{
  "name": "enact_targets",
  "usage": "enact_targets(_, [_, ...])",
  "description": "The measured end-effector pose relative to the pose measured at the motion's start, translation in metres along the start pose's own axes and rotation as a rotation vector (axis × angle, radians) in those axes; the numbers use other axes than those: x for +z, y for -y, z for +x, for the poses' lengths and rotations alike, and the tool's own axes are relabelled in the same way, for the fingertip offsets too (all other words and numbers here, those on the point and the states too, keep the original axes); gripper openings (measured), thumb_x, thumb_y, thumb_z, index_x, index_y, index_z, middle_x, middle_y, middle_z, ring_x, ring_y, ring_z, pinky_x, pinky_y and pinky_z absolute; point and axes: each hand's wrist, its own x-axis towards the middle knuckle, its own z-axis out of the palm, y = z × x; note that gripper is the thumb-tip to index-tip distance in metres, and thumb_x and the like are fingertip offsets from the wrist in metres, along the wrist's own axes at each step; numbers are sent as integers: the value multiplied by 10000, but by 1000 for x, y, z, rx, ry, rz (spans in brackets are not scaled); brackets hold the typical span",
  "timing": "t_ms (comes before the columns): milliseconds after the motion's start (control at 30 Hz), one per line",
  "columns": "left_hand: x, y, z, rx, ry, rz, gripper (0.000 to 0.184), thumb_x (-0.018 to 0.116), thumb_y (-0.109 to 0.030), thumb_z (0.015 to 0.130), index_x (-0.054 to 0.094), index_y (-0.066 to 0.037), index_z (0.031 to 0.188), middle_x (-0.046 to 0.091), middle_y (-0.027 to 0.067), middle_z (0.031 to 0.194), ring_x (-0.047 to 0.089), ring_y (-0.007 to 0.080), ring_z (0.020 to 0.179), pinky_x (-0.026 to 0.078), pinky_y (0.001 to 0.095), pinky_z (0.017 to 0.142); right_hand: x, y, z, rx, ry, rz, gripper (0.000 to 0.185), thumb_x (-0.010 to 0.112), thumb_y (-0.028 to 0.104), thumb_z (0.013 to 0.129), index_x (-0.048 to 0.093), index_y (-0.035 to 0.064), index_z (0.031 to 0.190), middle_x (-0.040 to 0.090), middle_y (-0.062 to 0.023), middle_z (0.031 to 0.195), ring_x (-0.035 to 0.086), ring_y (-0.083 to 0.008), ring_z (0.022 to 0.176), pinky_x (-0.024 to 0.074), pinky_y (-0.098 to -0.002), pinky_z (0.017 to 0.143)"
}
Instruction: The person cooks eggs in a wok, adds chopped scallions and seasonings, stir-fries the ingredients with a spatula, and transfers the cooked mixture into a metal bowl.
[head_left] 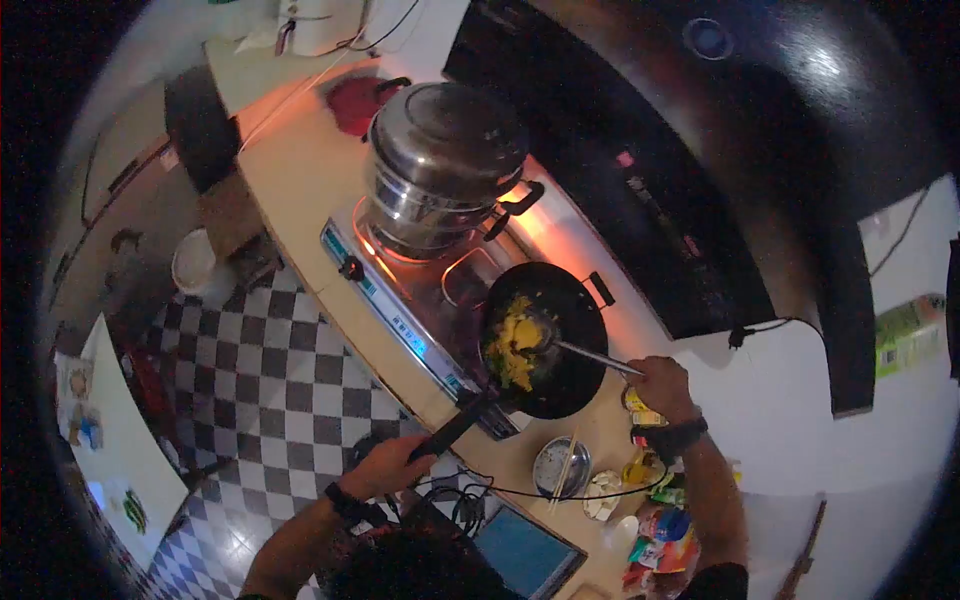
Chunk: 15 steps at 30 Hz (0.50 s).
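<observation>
My left hand [392, 466] is wrapped round the black handle of a dark wok [572, 385], which sits at the near end of a gas stove [405, 335]. Yellow food with bits of green [519, 340] lies in the left part of the wok. Closed round the metal shaft of a long cooking utensil [600, 359] is my right hand [663, 388], just right of the wok. The utensil's head is among the food.
A large lidded steel pot [445, 140] stands on the far burner. A metal bowl with chopsticks [562, 468], colourful packets [665, 525], a cable and a blue-topped board [526, 550] are nearby. A dark range hood [640, 190] hangs at the upper right.
</observation>
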Motion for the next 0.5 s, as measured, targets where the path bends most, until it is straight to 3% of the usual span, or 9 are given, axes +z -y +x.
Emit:
enact_targets(100, [-5, -5, 3, 34, 0, 73, 428, 589, -405, 967, 617, -32, 1175, 694, 192, 930, 676, 377, 902, 513, 453, 771, -36, 44, 3, -74, 106, -158, 215, 695, 245, 795, 744, 67, 906, 711, -171, 855, 707, -321, 848, 564, -448, 713])
enact_targets(167, [-8, -7, 6, 43, 39, 159, 431, 588, -410, 969, 618, -32, 1173, 694, 192, 935, 674, 380, 904, 515, 448, 774, -22, 63, 10, -130, 95, -172, 166, 687, 198, 766, 731, 47, 816, 698, -188, 785, 711, -327, 767, 566, -433, 668])
enact_targets(267, [-15, -2, 10, 0, 110, 163, 417, 586, -396, 978, 619, -33, 1179, 694, 188, 935, 674, 366, 888, 522, 433, 779, -19, 70, 20, -24, 25, -230, 140, 668, 179, 751, 732, 55, 766, 692, -169, 724, 710, -327, 705, 567, -435, 645])
enact_targets(367, [-20, 4, 13, -177, 191, -88, 438, 598, -397, 992, 610, -34, 1235, 689, 81, 911, 646, 172, 797, 521, 336, 722, -33, 63, 21, -13, -26, -230, 150, 650, 167, 764, 734, 52, 812, 715, -181, 854, 710, -320, 726, 566, -439, 642])
enact_targets(433, [-28, 9, 13, -178, 236, -126, 443, 602, -390, 995, 600, -31, 1255, 679, 56, 928, 628, 140, 790, 515, 308, 710, -13, 58, 18, 61, -240, -198, 177, 634, 143, 778, 723, 47, 898, 690, -190, 994, 695, -324, 738, 557, -447, 627])
enact_targets(467, [-32, 12, 13, -178, 277, -173, 450, 606, -382, 998, 590, -29, 1276, 670, 30, 945, 611, 108, 783, 508, 281, 698, 3, 62, 15, 78, -237, -190, 177, 634, 143, 778, 723, 47, 898, 690, -190, 994, 695, -324, 738, 557, -447, 627])
enact_targets(500, [-32, 19, 15, -176, 292, -159, 450, 606, -382, 998, 590, -29, 1276, 670, 30, 945, 611, 108, 783, 508, 281, 698, 23, 70, 13, 103, -321, -206, 251, 655, 125, 771, 693, 57, 1010, 644, -151, 994, 673, -306, 771, 553, -440, 642])
